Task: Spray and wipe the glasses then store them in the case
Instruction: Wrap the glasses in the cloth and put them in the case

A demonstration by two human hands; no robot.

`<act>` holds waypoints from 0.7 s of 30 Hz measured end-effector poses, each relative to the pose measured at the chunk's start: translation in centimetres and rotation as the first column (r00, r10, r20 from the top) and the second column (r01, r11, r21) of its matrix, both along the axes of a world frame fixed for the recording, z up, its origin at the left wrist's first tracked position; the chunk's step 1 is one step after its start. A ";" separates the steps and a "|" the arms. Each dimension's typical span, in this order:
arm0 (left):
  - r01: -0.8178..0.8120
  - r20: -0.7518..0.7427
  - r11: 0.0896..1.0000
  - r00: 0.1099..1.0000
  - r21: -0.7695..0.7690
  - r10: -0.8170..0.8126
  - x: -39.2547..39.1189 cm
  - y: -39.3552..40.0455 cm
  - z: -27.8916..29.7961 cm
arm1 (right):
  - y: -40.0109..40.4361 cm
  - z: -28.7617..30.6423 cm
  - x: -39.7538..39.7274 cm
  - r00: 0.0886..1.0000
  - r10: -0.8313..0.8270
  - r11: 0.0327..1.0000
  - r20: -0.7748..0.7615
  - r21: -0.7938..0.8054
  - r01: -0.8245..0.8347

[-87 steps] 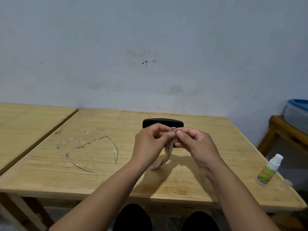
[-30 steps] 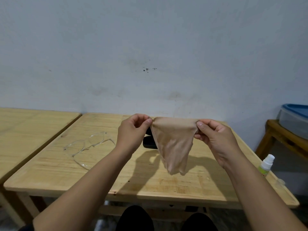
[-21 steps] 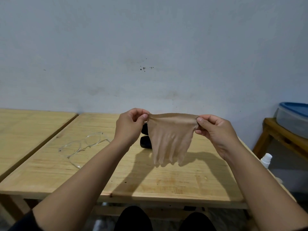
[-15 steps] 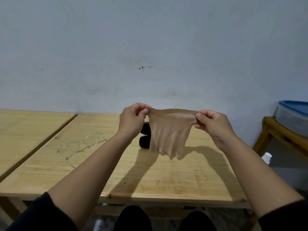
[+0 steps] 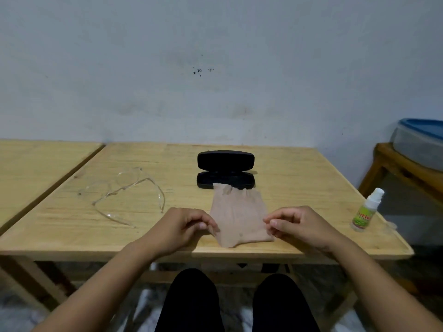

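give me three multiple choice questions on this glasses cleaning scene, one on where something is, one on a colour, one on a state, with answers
1. Where does the spray bottle stand on the table?
A. near its right edge
B. beside the clear glasses
C. inside the case

2. What colour is the cloth?
A. blue
B. beige
C. black

3. In what state is the glasses case?
A. shut
B. open, with the glasses inside
C. open, with no glasses inside

Answers:
1. A, the bottle stands alone by the right edge, right of the right hand.
2. B, the cloth spread flat between the right hand and the left hand is beige.
3. C, the black lid stands up and the clear glasses lie on the table to the left of the case.
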State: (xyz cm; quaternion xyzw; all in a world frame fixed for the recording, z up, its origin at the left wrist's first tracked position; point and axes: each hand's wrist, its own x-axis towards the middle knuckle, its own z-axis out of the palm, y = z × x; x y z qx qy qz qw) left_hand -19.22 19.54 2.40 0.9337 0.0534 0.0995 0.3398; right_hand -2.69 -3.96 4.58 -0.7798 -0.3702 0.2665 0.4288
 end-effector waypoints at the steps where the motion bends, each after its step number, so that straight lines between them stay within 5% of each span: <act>1: -0.018 0.021 1.000 1.000 -0.001 0.018 0.0 0.1 0.1 | 0.1 0.0 0.0 1.000 -0.028 0.999 -0.001 0.021 0.028; 6: -0.102 0.097 0.987 0.991 0.124 0.091 2.5 -0.2 0.9 | 2.1 -0.3 0.3 0.902 -0.285 0.958 0.324 0.076 0.275; 11: -0.078 0.066 0.958 0.996 0.275 0.062 5.1 -1.2 0.2 | 5.2 -1.4 0.4 0.817 -0.134 0.975 0.561 -0.073 0.210; 14: -0.088 -0.021 0.925 0.995 0.369 0.102 5.6 -1.0 -0.1 | 6.1 -2.3 0.8 0.795 -0.026 0.964 0.606 -0.194 0.180; 21: -0.127 -0.039 0.903 0.987 0.410 0.156 4.7 0.5 -0.3 | 6.2 -2.7 1.8 0.789 -0.013 0.971 0.614 -0.182 0.157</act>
